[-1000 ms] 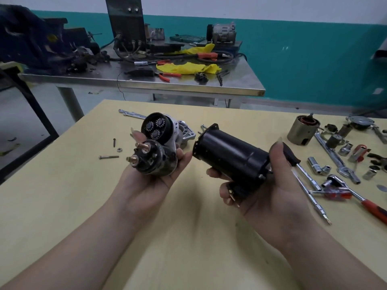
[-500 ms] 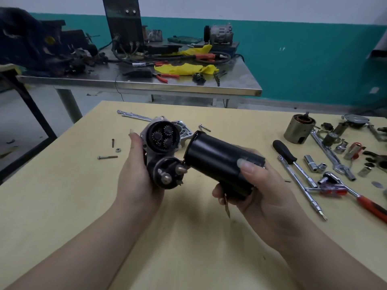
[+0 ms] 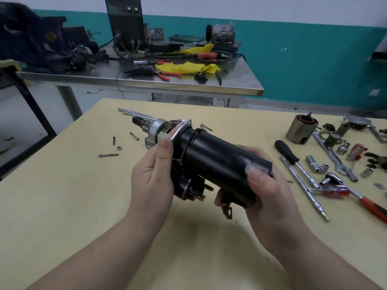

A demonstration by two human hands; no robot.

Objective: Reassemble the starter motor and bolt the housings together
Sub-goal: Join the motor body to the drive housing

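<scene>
Above the yellow table (image 3: 62,206) I hold the starter motor in both hands. My left hand (image 3: 154,174) grips the silver drive-end housing (image 3: 161,126) with the black solenoid (image 3: 188,189) below it. My right hand (image 3: 266,189) wraps the rear of the black cylindrical motor housing (image 3: 217,160), whose front end sits against the silver flange. A copper terminal strap (image 3: 228,212) hangs under the motor. Loose bolts lie on the table: a long one (image 3: 108,155), a dark screw (image 3: 114,140), a nut (image 3: 119,147), a short bolt (image 3: 134,136) and another bolt (image 3: 206,127).
Tools lie at the right: a black-handled screwdriver (image 3: 293,160), an extension bar (image 3: 303,187), a red-handled ratchet (image 3: 356,195), sockets (image 3: 314,166), a wrench (image 3: 335,155) and a brass-coloured cylinder part (image 3: 300,129). A chrome bar (image 3: 136,114) lies behind the motor. A cluttered steel bench (image 3: 146,82) stands beyond.
The two halves were apart a second ago. My right hand has pushed the black motor housing left against the drive-end housing, and my left hand has turned that housing so its gear face meets it.
</scene>
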